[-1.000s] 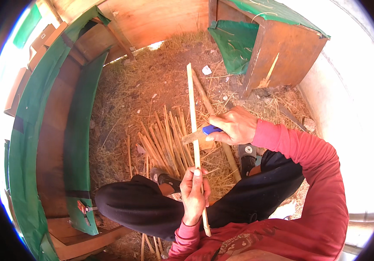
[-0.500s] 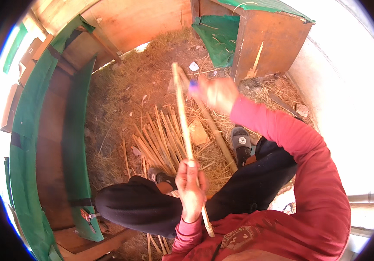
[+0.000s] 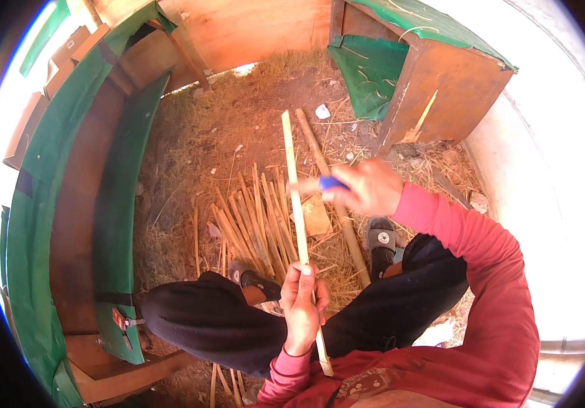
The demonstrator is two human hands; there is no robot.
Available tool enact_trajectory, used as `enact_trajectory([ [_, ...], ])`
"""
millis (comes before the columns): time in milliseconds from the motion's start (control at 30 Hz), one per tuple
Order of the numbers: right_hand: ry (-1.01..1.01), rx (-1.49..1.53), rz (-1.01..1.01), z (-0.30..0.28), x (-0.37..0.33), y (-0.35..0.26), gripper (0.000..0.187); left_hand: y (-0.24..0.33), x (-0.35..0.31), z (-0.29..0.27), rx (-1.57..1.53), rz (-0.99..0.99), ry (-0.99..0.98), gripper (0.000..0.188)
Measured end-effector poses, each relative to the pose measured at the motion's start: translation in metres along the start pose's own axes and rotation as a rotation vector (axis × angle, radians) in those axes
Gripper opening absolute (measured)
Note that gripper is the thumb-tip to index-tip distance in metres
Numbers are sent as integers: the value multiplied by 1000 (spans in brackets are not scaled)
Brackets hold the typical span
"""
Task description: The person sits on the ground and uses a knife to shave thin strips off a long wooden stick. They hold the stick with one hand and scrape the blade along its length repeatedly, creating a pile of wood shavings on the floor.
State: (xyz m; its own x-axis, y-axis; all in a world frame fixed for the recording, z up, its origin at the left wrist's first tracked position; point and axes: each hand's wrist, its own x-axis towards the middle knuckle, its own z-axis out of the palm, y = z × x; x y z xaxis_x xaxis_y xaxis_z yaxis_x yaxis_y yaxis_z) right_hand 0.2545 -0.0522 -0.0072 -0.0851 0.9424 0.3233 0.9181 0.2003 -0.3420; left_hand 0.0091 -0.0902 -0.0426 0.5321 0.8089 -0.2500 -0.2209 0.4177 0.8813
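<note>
Head view: closed left-hand fingers grip a long, pale wooden strip, its axis running 12 to 6 o'clock, at 9 o'clock from the right hand, curled round a blurred, blue-handled tool

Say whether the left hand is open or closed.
Closed: the left hand grips the pale strip, its thumb resting over it.

A green-topped wooden cabinet stands on the straw-strewn floor beside a bright white wall.
</note>
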Motion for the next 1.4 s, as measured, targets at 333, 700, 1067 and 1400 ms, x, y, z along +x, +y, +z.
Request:
enact_trajectory([
  [333, 152, -176, -68, 7, 8, 22, 41, 0, -2, 24, -135, -49, -62, 18],
  [700, 421, -304, 390, -36, 18, 104, 46, 7, -13, 10, -2, -36, -154, 23],
  [1067, 205, 6, 7, -13, -2, 21, 37, 2, -16, 14, -108, -125, -232, 35],
  [1400, 453, -79, 251, -62, -2, 77, 49, -3, -21, 16, -43, -197, -223, 40],
])
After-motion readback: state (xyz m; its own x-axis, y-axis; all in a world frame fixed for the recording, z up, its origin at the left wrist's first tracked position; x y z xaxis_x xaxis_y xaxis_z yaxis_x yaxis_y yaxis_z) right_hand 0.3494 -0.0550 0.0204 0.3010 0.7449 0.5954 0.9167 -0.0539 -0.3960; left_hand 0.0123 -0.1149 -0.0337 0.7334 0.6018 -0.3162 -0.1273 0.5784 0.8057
